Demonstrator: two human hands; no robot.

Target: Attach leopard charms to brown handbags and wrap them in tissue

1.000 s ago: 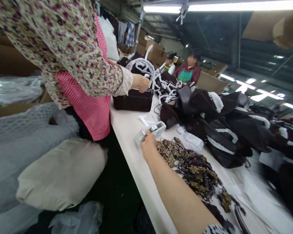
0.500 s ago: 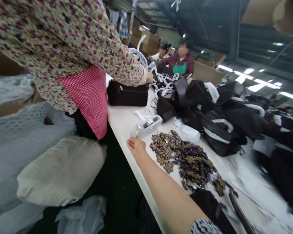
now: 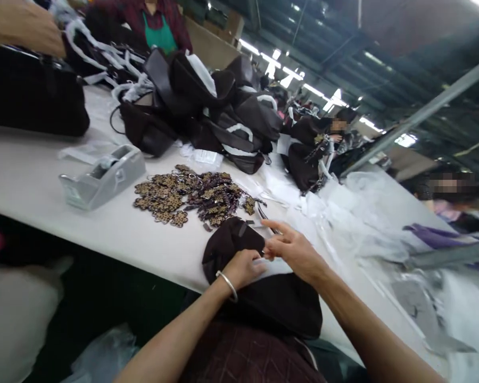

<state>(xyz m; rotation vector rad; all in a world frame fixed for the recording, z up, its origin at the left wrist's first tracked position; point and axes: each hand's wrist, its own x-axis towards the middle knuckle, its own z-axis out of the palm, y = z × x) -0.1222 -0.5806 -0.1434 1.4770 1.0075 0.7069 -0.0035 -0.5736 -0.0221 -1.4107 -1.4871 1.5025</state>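
The dark bag [image 3: 239,250] lies at the near table [image 3: 32,175] edge, soft and light by its looks, best gripped at its flap. The left hand [image 3: 243,268] curls on it; the right hand [image 3: 293,250] pinches the flap, other fingers spread. Keyrings [image 3: 191,194] lie just beyond, near a tape dispenser [image 3: 101,175].

The right hand [image 3: 297,250], which a second ago reaches out to the grey tape dispenser [image 3: 104,175] and then lies flat just short of it, is now drawn back to the near edge, well apart from the dispenser. The left hand [image 3: 243,268], unseen earlier, now appears beside it, and both pinch a dark bag [image 3: 271,298] at their fingertips. The view swings right, so the co-worker in the floral sleeve shrinks to one hand [image 3: 32,32] far off.
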